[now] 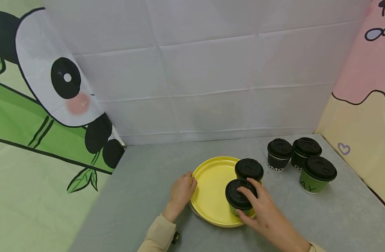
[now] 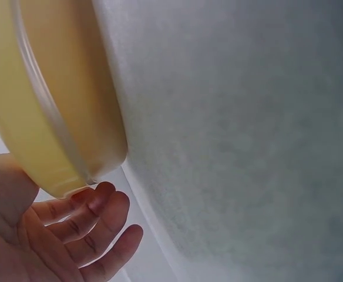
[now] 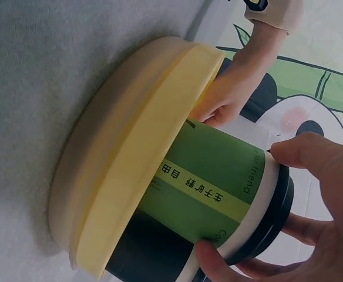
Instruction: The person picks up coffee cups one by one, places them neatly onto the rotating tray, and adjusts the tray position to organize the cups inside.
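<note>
A round yellow tray [image 1: 209, 196] with a raised rim stands on the grey table. My left hand [image 1: 181, 190] holds its left rim; in the left wrist view its fingers [image 2: 98, 232] curl below the edge. On the tray's right side is a green paper cup [image 3: 218, 170] with a black lid [image 1: 238, 196], upright. My right hand [image 1: 261, 210] grips this cup around the lid, its thumb and fingers spread to either side. Just behind, a second black-lidded cup [image 1: 249, 169] stands on the tray; its dark body [image 3: 151, 249] shows in the right wrist view.
Right of the tray, two black cups, one at the left [image 1: 278, 157] and one behind [image 1: 301, 157], stand close to a green cup [image 1: 315, 180], all lidded. A white cloth [image 1: 195, 77] rises behind the table, with printed panda cloth [image 1: 53, 140] at the left.
</note>
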{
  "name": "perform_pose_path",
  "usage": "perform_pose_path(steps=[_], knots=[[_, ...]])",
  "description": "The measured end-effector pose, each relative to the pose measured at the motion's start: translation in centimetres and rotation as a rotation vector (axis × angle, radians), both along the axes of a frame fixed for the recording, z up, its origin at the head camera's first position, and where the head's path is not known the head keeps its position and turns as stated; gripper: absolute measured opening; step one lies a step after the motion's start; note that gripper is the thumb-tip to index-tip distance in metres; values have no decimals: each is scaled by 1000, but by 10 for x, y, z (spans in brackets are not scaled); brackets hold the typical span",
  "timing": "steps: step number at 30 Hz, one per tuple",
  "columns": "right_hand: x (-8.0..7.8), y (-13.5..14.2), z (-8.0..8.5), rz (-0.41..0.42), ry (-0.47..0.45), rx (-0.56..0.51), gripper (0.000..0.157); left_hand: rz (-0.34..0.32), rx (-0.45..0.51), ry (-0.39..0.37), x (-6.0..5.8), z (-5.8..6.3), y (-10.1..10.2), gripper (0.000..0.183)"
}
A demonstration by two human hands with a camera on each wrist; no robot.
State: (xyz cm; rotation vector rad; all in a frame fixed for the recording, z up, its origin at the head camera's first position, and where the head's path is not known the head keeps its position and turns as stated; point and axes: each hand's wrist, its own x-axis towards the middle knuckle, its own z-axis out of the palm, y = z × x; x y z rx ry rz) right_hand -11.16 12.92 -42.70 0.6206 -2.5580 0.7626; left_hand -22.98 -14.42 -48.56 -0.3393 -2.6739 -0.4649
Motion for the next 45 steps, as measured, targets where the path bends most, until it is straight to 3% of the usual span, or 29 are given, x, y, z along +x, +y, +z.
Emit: perform_pose_path(steps=[7, 15, 18, 23, 26, 33, 36, 40, 45], knots=[[-2, -2, -1, -10, -24, 8, 54, 22, -23, -12, 1, 2, -2, 13], [-3, 0, 0, -3, -8, 3, 51, 8, -10, 29, 8, 4, -5, 9], [-3, 2, 5, -18, -85, -17, 49, -2, -12, 42, 11, 5, -5, 10], [-9, 26, 12, -71, -155, -61, 42, -8, -17, 45, 17, 6, -2, 13], [-17, 52, 14, -95, -93, -102, 39, -4, -2, 37, 22, 7, 0, 14], [-52, 115, 11, -249, 171, -143, 36, 3, 15, 10, 29, 11, -1, 17], [-63, 138, 5, -336, 228, -120, 36, 7, -6, -7, 31, 11, -1, 16], [-68, 159, -2, -441, 183, -92, 39, 8, -16, -22, 35, 13, -1, 15], [-71, 171, -12, -515, 110, -73, 44, 23, -32, -10, 42, 14, 0, 16]])
